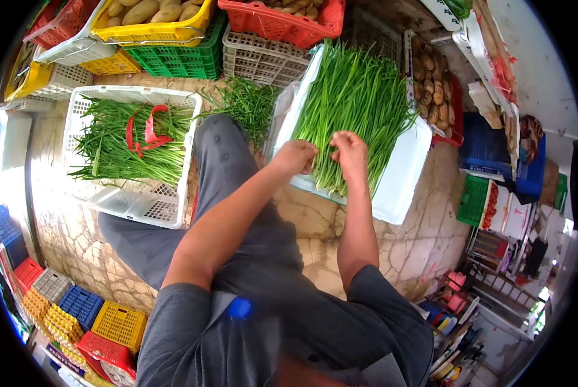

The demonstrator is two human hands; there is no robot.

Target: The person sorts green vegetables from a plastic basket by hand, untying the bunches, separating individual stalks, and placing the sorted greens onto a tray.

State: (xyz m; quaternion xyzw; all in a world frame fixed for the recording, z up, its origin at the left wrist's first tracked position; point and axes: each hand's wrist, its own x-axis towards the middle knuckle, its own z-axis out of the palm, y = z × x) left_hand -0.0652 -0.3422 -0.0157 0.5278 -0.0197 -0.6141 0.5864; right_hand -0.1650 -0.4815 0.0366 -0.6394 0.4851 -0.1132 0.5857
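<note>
Long green stalks [356,97] lie in a thick pile across a white foam box lid [402,171]. Over the lower end of this pile, my left hand [295,157] has its fingers pinched together; whatever is between them is too small to name. My right hand [349,153] is just beside it, fingers curled, also above the stalk ends, and its hold cannot be made out. To the left, a white plastic crate [189,151] holds more green stalks [121,142] with a red ribbon [153,132] on them. Loose greens [247,106] lie on the floor between crate and lid.
Yellow [156,32], red [289,22] and green [176,58] crates stand along the far side, some with potatoes. A crate of brown tubers [434,87] is right of the pile. Egg trays [63,322] are at lower left. My bent leg [221,161] is beside the white crate.
</note>
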